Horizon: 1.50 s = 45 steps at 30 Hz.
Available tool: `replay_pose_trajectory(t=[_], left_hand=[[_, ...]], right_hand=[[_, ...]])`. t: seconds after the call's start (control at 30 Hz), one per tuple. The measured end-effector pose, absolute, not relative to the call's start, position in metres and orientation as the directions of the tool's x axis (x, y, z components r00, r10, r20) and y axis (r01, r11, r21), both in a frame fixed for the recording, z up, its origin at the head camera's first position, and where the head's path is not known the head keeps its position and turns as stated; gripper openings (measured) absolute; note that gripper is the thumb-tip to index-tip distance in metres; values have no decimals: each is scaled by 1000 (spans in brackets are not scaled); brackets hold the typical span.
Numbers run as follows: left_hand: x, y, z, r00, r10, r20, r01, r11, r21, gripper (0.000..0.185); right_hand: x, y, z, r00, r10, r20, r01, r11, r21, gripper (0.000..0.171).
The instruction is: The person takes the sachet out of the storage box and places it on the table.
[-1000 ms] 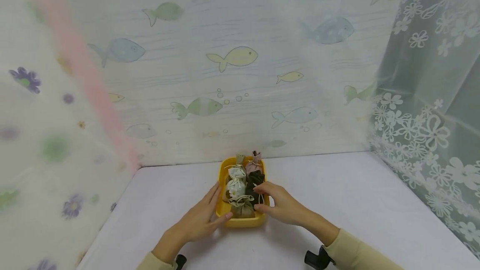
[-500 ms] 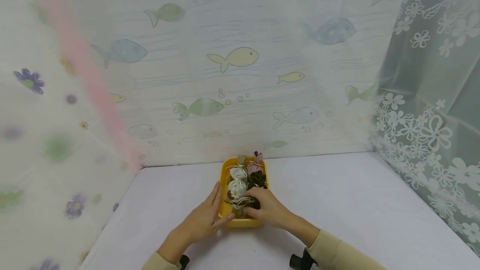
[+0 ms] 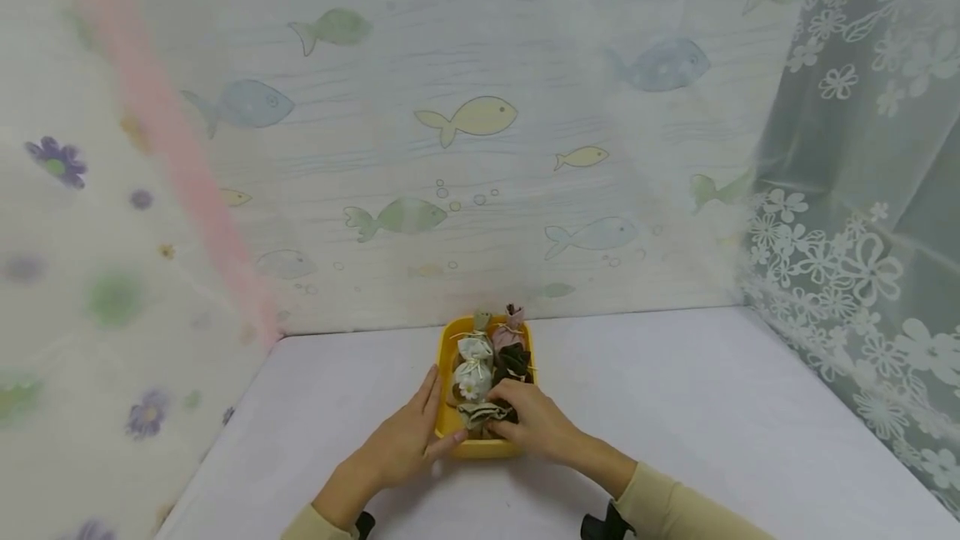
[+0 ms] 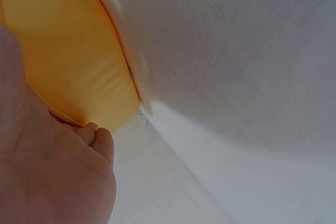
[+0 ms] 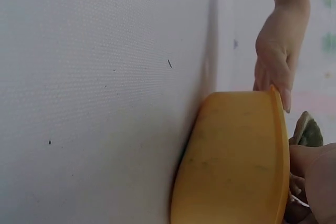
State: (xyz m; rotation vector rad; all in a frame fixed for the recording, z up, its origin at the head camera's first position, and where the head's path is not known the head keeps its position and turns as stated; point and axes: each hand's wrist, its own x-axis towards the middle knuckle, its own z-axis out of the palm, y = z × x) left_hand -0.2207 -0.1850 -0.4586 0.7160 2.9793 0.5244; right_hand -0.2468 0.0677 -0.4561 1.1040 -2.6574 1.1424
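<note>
A yellow plastic basket (image 3: 491, 448) holds several small drawstring pouches. My left hand (image 3: 401, 444) lies against its left side and near corner, fingers straight along the wall and thumb at the front rim. The left wrist view has the left fingertips (image 4: 100, 137) at the basket wall (image 4: 68, 40). My right hand (image 3: 536, 423) reaches over the right rim and pinches an olive-green pouch (image 3: 477, 415) at the near end between thumb and fingers. In the right wrist view this pouch's gathered top (image 5: 310, 130) shows above the rim; its lower part is hidden.
Beyond it in the basket lie a white pouch (image 3: 472, 375) with a daisy, a dark green pouch (image 3: 513, 359), a pink pouch (image 3: 509, 332) and a khaki pouch (image 3: 482, 322). A white-covered table (image 3: 660, 407) meets a fish-patterned curtain (image 3: 480, 190) behind.
My right hand has moved left from the dark pouch to the olive-green pouch and pinches it. That pouch's top has shifted slightly. The left hand stays at the basket.
</note>
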Motion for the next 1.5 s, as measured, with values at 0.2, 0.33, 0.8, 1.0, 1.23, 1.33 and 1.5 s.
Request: replay_pose_trajectory(t=[0.2, 0.33, 0.8, 1.0, 1.23, 1.33, 1.5], left_hand=[[-222, -185, -462, -894, 445, 45, 435, 840, 326, 99], [-220, -185, -461, -889, 455, 48, 445, 835, 324, 98], [-215, -182, -468, -890, 455, 7, 431, 836, 339, 99], [-216, -183, -467, -889, 456, 36, 444, 841, 310, 98], [-220, -184, -458, -895, 444, 46, 437, 853, 286, 95], [-220, -183, -453, -898, 439, 43, 431, 854, 291, 95], [-219, -181, -451, -900, 435, 31, 423, 856, 297, 96]], right_hand=[[-246, 70, -451, -724, -612, 317, -648, 447, -617, 19], [-242, 76, -438, -715, -617, 330, -656, 427, -622, 21], [-223, 107, -394, -634, -619, 462, -723, 262, -640, 19], [-227, 120, -380, -619, -607, 499, -751, 270, -603, 21], [-237, 143, -369, -652, -545, 526, -744, 326, -584, 24], [-242, 154, -368, -660, -518, 544, -745, 361, -560, 24], [-249, 171, -373, -681, -479, 554, -731, 396, -556, 23]])
